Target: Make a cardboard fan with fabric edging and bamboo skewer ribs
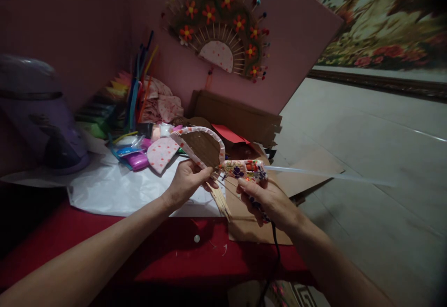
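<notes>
My left hand (191, 180) is closed on the lower edge of a half-round cardboard piece (200, 145), its rim wrapped in white cloth with red dots. In my right hand (260, 197) is a flower-patterned hot glue gun (244, 169), its nozzle at the lower right corner of the cardboard piece. A long clear glue stick (314, 173) sticks out of the gun's back, and a black cord (275, 244) hangs from its grip. Below the left hand lie thin wooden sticks (220, 201). A second dotted half-round piece (162, 154) rests left of the hand.
White sheeting (104, 190) and brown cardboard (260, 230) cover parts of the red table (157, 251). Bags of coloured clay (136, 158) and pipe cleaners (134, 97) are behind. A purple bin (52, 125) stands left. A decorated fan (220, 27) hangs on the pink board.
</notes>
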The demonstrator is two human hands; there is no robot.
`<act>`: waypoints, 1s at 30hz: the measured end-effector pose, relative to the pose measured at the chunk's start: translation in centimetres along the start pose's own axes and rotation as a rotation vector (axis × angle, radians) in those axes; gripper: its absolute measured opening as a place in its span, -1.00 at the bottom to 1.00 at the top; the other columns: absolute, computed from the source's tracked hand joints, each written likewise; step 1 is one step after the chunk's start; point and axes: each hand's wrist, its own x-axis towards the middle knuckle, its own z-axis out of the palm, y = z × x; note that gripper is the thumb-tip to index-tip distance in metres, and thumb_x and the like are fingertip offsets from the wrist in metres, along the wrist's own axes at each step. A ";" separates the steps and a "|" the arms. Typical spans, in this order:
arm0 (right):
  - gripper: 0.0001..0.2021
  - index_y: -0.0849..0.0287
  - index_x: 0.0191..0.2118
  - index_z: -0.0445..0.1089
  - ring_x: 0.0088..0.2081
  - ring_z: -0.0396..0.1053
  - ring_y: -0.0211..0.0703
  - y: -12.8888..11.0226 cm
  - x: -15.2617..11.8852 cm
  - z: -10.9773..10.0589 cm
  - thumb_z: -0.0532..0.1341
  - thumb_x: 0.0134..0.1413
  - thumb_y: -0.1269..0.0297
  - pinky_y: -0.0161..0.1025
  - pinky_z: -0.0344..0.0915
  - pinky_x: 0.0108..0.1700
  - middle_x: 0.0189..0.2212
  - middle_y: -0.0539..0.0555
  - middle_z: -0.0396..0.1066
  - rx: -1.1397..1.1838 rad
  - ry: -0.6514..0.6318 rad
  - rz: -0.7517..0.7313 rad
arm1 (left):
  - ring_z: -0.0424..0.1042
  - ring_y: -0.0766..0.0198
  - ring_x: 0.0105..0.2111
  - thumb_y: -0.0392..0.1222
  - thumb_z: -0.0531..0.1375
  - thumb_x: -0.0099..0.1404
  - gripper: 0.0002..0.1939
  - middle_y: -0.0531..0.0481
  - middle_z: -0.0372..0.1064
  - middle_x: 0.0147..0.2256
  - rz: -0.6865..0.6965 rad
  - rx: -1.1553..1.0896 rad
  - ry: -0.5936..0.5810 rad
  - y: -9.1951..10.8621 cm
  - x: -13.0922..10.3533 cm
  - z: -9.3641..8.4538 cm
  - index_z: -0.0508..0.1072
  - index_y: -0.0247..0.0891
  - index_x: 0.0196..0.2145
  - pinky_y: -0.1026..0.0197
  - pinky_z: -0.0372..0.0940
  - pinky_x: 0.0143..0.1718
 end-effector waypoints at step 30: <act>-0.66 0.23 -0.34 0.31 -0.72 0.09 -0.42 -0.4 0.2 -0.1 0.18 0.01 -0.01 -0.43 0.06 -0.76 -0.60 -0.07 0.20 0.301 0.026 -0.073 | 0.47 0.14 -0.61 -0.17 0.24 0.06 -0.79 -0.12 0.44 -0.59 -0.043 -0.019 0.059 0.1 0.3 -0.3 0.40 -0.41 -0.53 0.24 0.32 -0.66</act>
